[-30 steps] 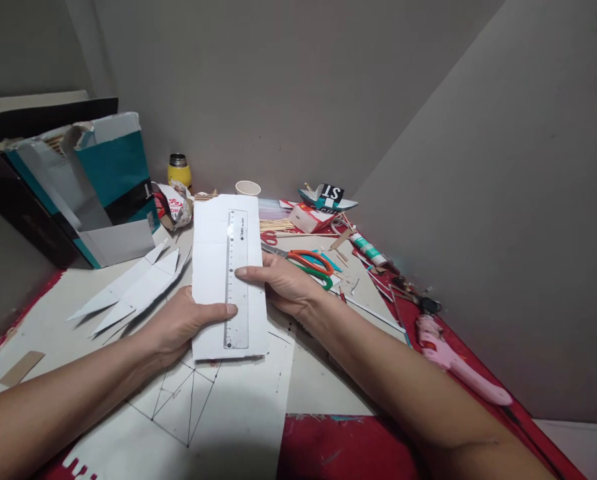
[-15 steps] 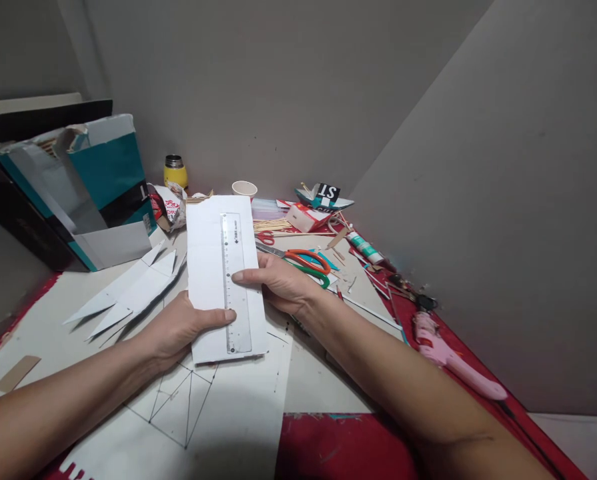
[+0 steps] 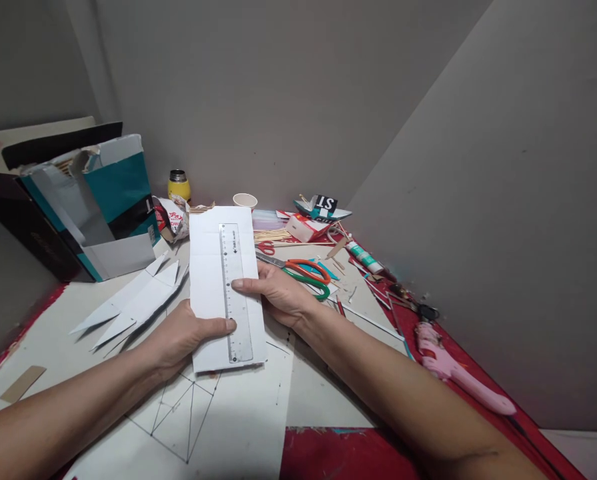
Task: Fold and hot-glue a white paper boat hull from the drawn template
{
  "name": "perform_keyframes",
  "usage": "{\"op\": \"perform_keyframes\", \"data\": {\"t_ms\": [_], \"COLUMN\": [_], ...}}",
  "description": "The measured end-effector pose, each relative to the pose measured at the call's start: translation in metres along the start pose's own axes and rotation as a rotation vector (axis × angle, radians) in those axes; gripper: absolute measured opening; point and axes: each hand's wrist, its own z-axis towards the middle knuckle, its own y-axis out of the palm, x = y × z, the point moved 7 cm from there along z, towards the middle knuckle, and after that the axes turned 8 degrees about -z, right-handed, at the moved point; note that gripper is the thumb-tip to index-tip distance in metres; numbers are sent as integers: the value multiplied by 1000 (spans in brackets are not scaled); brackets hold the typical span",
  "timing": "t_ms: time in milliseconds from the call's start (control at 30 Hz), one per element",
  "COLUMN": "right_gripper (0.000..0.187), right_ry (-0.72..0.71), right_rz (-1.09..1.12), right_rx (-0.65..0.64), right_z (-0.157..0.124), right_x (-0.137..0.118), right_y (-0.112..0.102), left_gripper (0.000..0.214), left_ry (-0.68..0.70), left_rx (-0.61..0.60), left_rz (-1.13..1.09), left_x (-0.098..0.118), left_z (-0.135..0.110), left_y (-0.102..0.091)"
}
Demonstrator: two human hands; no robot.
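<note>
In the head view, both bare hands are closed on a long white card (image 3: 205, 247), which is held in front of the person, above the drawing sheet, its long sides pointing away from the body; a clear ruler (image 3: 232, 253) lies lengthwise along its face (its printed scale runs down the left edge). The left hand (image 3: 183, 333) grips the card's left side near the lower end, its thumb laid across and pressing on the ruler; the right hand (image 3: 283, 293) grips the opposite side a little farther up, its thumb reaching over to the ruler as well; the other fingers of both hands are mostly hidden behind the card.

Below the card spreads a pale drawing sheet (image 3: 238, 427) with dark ruled lines joining at dots; to the left lies a folded white paper form (image 3: 143, 297) with pointed ends, and nearer the person a small brown piece (image 3: 23, 384). Just beyond the right hand are scissors (image 3: 281, 264) with one orange and one green handle; a pink glue gun (image 3: 458, 377) rests well apart on the red surface at the far right. At the back stand a teal and white box (image 3: 123, 193), a yellow bottle (image 3: 179, 189) and a paper cup (image 3: 245, 200).
</note>
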Motion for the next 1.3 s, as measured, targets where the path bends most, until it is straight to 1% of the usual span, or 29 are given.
{"op": "perform_keyframes", "data": {"t_ms": [167,300,400,533,633,700,867,1033,1167,1300], "right_gripper": [37,36,36,36,37,37,36,37,38,39], "right_ry": [-16,-24,-14,0,1,-3,-16,-16,-13,-11], "right_rz": [22,27,28,15,11,16,23,17,16,16], "right_rx": [38,34,37,44,46,47,68,64,60,69], "right_z": [-1,-1,1,1,0,0,1,0,0,0], "right_x": [0,1,2,3,3,4,4,4,4,4], "right_y": [0,1,-1,-1,-1,-2,-5,-5,-3,-4], "left_gripper": [49,49,47,54,58,56,47,52,51,56], "left_ry": [-32,-19,-8,19,8,-7,-43,-19,-17,-6], "left_rx": [15,51,50,65,94,88,24,11,2,25], "left_rz": [0,16,16,-3,1,-6,-21,1,3,-23], "left_x": [0,-2,-3,-3,-4,-5,-7,-6,-6,-4], "left_z": [-1,1,4,5,4,4,5,5,5,5], "left_y": [2,-3,-6,-8,-9,-8,-4,-3,-2,-2]}}
